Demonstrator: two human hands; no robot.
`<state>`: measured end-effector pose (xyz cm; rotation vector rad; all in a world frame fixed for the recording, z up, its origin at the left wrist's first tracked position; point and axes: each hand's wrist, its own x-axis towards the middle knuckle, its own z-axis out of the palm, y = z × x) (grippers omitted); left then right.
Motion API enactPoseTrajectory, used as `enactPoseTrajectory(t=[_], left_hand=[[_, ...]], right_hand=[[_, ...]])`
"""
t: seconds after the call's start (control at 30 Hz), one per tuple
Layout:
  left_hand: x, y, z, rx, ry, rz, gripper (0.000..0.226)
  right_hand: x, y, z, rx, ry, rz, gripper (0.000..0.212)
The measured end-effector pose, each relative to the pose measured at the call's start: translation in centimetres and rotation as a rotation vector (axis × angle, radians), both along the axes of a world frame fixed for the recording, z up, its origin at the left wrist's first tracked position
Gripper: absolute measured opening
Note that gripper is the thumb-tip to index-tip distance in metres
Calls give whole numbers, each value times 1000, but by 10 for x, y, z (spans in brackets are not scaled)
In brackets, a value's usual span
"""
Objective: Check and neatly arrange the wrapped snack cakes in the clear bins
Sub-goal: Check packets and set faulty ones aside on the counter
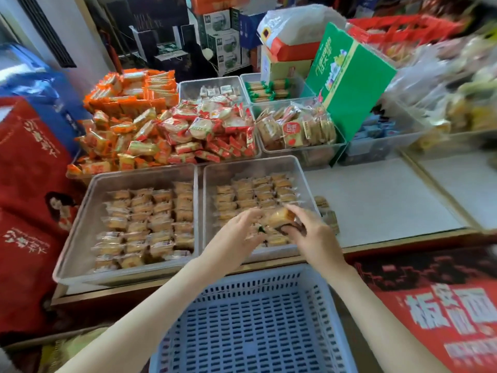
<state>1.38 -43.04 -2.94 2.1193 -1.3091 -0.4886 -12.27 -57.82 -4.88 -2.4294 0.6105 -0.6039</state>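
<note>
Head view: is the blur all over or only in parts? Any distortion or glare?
Head view: motion smear is heaviest along the right edge, over the bagged goods; the right hand and its snack cake are slightly soft; the left clear bin reads sharper; wide-angle bending bows the counter edge; light is even, without strong glare.

Likely a shop, snack bins (301, 149), stacked cartons (223, 41)

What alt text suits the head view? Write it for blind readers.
The right hand holds one wrapped snack cake above the right clear bin, the left hand beside it. That bin and the left clear bin hold rows of wrapped cakes; a blue slotted basket sits nearer, snack heaps behind.
</note>
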Motion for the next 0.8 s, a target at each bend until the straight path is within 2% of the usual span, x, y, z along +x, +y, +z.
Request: enactPoseTrajectory(t=[0.07,0.17,0.27,0.43,0.57,0.7,0.8], left_hand=[[-11,-28,-17,70,-53,-77,60],[-25,-68,-43,205,-212,-190,67],[-35,-107,-64,324,-321,-234,74],[-38,-143,-98,390,-401,-270,87],[-35,-143,-106,357,-411,-270,90],[-35,-144,-108,325,-373,-286,91],[-33,-140,-102,289,-285,-266,83]], right_hand=[[-18,-34,-19,28,17,-162,49],[-40,-83,-51,124,58,-370,47],[-49,-123,-81,196,122,-491,45],[-43,-166,-124,209,300,-469,45],[-33,-185,-147,373,429,-428,56],[-26,-197,-152,186,678,-531,74],[-16,-192,-141,55,705,-529,74]])
